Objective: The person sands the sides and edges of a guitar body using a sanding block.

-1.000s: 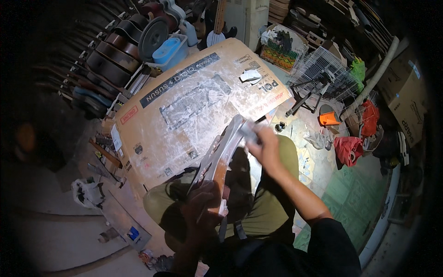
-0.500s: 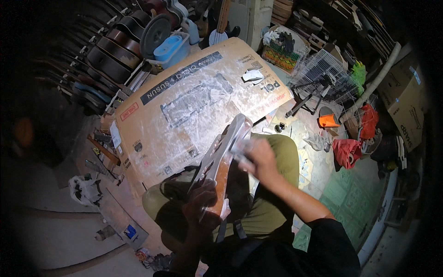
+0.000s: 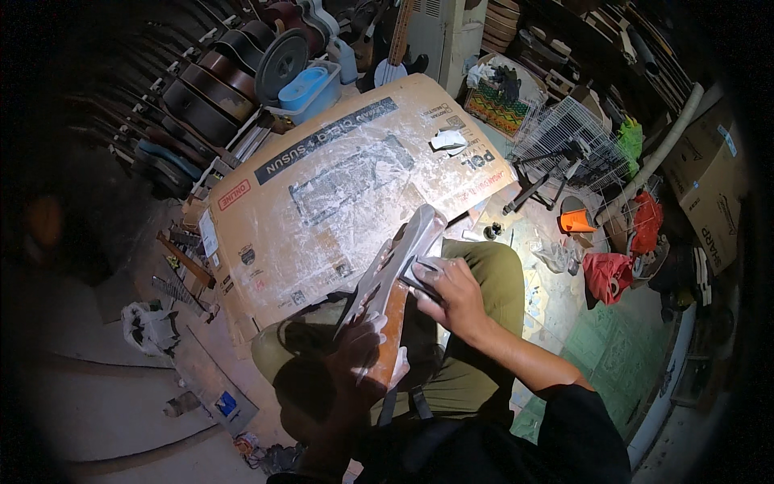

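A long wooden piece (image 3: 393,310) stands tilted over the person's lap, its upper end near the lower edge of a cardboard sheet (image 3: 230,286); its flank is brown low down and pale with dust higher up, and its far face is turned away and cannot be seen. The left hand (image 3: 361,348) holds it near the lower end, fingers (image 3: 376,326) wrapped around the edge; deep shadow swallows most of the palm and wrist, so the exact grip there is hard to make out. The right hand (image 3: 453,292) has its fingers bent closely around a small dark block (image 3: 417,278), which lies against the piece's right-hand side; the hand covers much of the block, and its full shape cannot be told. Beneath are olive trousers (image 3: 482,266), partly hidden by the arms and the piece. Beyond, white dust blurs the print on the sheet, and a crumpled white scrap (image 3: 449,142) lies near its far right corner. At upper left, a row of guitars (image 3: 193,101) fades into darkness, necks barely legible. To the right, a black tripod (image 3: 548,181) overlaps a wire cage (image 3: 564,129), while a red bag (image 3: 606,277) sits lower, its contents hidden
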Demonstrator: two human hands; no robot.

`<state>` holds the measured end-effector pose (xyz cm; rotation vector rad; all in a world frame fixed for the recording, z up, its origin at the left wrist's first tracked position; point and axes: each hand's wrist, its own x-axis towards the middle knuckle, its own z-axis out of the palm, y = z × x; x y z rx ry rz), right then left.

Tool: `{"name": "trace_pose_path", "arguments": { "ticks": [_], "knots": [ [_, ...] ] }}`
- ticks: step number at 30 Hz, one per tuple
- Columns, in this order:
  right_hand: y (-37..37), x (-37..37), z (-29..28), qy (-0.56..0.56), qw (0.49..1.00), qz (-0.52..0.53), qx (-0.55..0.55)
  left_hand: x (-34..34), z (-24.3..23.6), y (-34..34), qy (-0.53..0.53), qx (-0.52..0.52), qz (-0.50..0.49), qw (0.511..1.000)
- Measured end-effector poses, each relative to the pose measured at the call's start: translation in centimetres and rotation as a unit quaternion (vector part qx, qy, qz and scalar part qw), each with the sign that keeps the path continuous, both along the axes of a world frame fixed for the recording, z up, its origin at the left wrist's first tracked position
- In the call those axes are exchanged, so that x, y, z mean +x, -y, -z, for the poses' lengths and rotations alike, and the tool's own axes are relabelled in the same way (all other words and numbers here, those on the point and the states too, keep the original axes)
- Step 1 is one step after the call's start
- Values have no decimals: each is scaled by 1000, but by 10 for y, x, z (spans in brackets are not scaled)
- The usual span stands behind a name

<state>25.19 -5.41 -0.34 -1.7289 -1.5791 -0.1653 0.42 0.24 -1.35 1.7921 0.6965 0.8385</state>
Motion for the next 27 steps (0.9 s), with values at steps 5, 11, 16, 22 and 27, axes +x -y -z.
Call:
{"name": "trace_pose_path", "arguments": {
  "ticks": [5,11,16,22,27],
  "knots": [
    [-12,28,2,-88,989,118,-27,-9,18,2,-62,-224,5,973],
    [-3,24,8,-56,996,67,-10,9,-25,-1,77,243,0,967],
    [2,-24,-7,-34,999,-31,22,-17,70,4,36,-9,-72,997],
    [-24,107,15,-55,960,186,-201,28,-13,-9,60,216,-74,972],
    [-16,83,-23,-84,983,56,-155,10,-56,-33,22,79,-55,995]
  ]
}}
